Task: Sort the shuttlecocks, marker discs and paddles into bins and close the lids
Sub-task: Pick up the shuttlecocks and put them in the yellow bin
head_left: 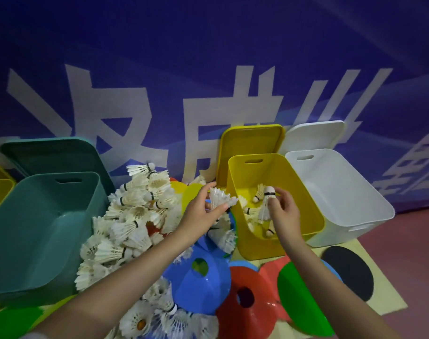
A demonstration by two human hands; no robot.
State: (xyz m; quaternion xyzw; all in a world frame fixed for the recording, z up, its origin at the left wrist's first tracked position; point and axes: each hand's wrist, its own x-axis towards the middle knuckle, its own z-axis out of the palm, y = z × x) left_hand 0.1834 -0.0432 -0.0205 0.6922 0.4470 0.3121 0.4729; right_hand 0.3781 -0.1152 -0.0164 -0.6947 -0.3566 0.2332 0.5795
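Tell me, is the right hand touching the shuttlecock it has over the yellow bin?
Touching. The head view shows the right hand pinching the shuttlecock near its cork end, above the yellow bin.

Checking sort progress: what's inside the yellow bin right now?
The yellow bin holds a few loose shuttlecocks on its floor. The right hand pinches another shuttlecock above them. That hand and the near wall hide part of the floor.

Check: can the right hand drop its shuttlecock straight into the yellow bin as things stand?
Probably yes. The right hand pinches a shuttlecock right over the yellow bin, whose lid leans open behind it; nothing blocks the opening.
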